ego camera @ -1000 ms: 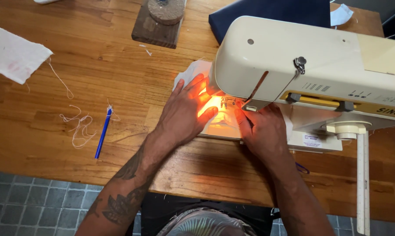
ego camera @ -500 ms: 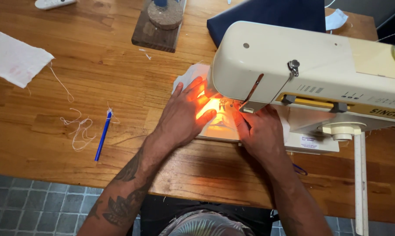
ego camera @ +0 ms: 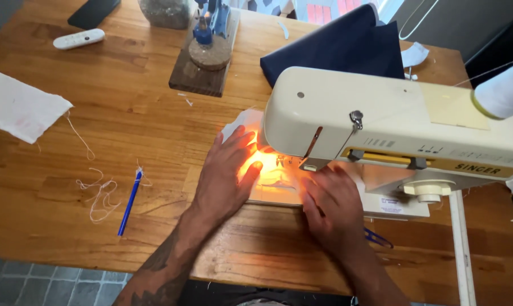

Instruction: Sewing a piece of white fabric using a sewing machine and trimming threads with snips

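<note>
While both hands lie flat on the work at the near edge of the bench (ego camera: pixel 52 226), I hold nothing pinched: the left hand (ego camera: pixel 227 175) is spread, palm down, on the pale fabric (ego camera: pixel 242 122), and the right hand (ego camera: pixel 333 207) is pressed flat on the same fabric just to the right of the needle. The fabric runs from under my palms back beneath the cream sewing machine (ego camera: pixel 392 127), lit orange by its lamp.

The main risk, as I judge it, is the fingers. My left fingertips (ego camera: pixel 256 166) sit just beside the presser foot (ego camera: pixel 283 162), and a small slip forward would bring them under the needle. Uneven pressure between the two palms could skew the fabric and pull the seam crooked, or bunch it under the foot. I cannot tell whether the needle is up or down.

Near my right wrist a blue-handled tool (ego camera: pixel 378 237) lies partly hidden; a sleeve or wrist could knock it off the near edge. Left of my arm, the blue pen (ego camera: pixel 130 203) and loose white thread (ego camera: pixel 97 195) could be dragged into the work. Farther back stand a wooden block with a cork disc (ego camera: pixel 208 62), folded navy cloth (ego camera: pixel 336 48), and, at the far left corner, a white remote (ego camera: pixel 79 38).
</note>
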